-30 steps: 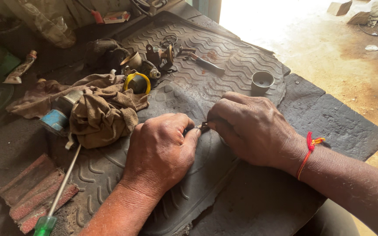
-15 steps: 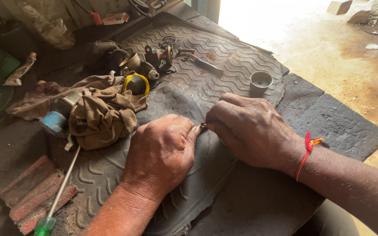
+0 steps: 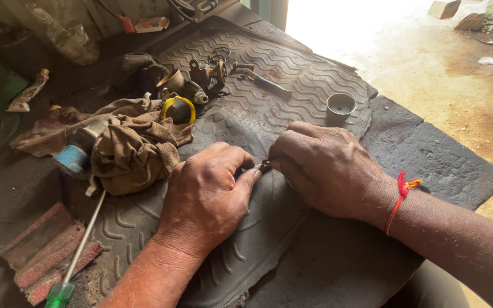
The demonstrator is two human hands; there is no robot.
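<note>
Left hand (image 3: pixel 206 191) & right hand (image 3: pixel 326 168) pinch a small metal part (image 3: pixel 264 166) between fingertips, atop a ribbed rubber mat (image 3: pixel 292 108). Brown rag (image 3: pixel 135 148) left of grip; metal cup (image 3: pixel 340 106) beyond.

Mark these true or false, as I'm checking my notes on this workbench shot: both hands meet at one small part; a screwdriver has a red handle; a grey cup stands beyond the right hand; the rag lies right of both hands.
1. Left hand and right hand pinch one small metal part: true.
2. The screwdriver has a red handle: false, it is green.
3. A grey cup stands on the rubber mat beyond the right hand: true.
4. The brown rag lies right of both hands: false, left.
</note>
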